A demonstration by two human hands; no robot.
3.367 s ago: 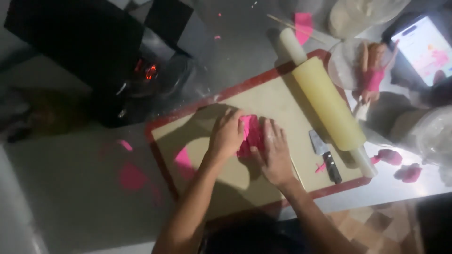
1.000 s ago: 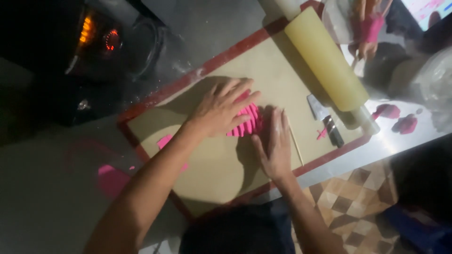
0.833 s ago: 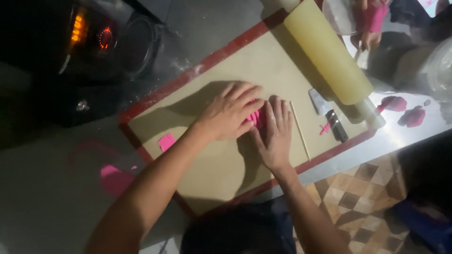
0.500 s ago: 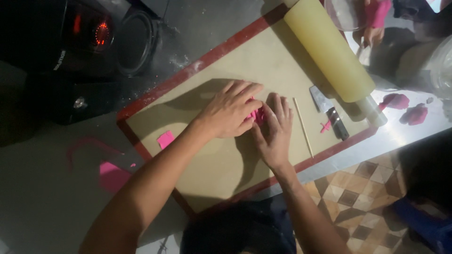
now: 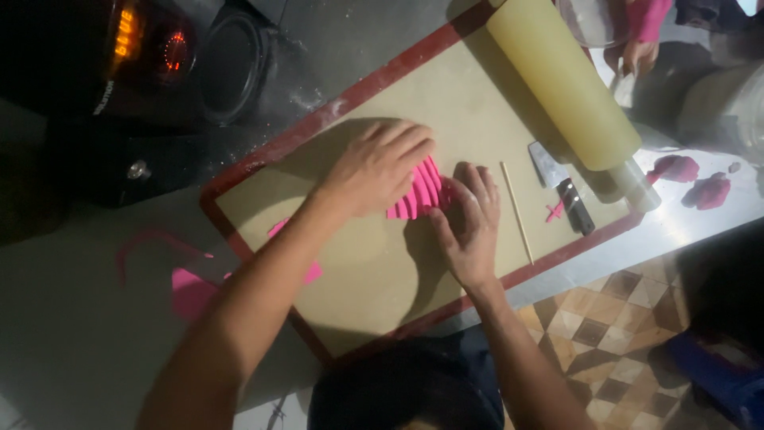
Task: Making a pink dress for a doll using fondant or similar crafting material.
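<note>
A pleated piece of bright pink fondant (image 5: 420, 189) lies near the middle of a tan baking mat with a red border (image 5: 374, 271). My left hand (image 5: 376, 167) rests flat on its left part, fingers spread over the folds. My right hand (image 5: 471, 221) presses against its right edge, fingers pointing up the mat. The folds show between the two hands. A thin wooden skewer (image 5: 517, 212) lies just right of my right hand.
A big pale rolling pin (image 5: 567, 89) lies across the mat's upper right, a small knife (image 5: 563, 188) beside it. Pink scraps (image 5: 191, 291) sit left of the mat, pink lumps (image 5: 691, 180) at the right. A dark appliance with orange lights (image 5: 135, 56) stands upper left.
My left hand has slid off the right part of the pink piece, so the folds show again. The camera view has shifted a little.
</note>
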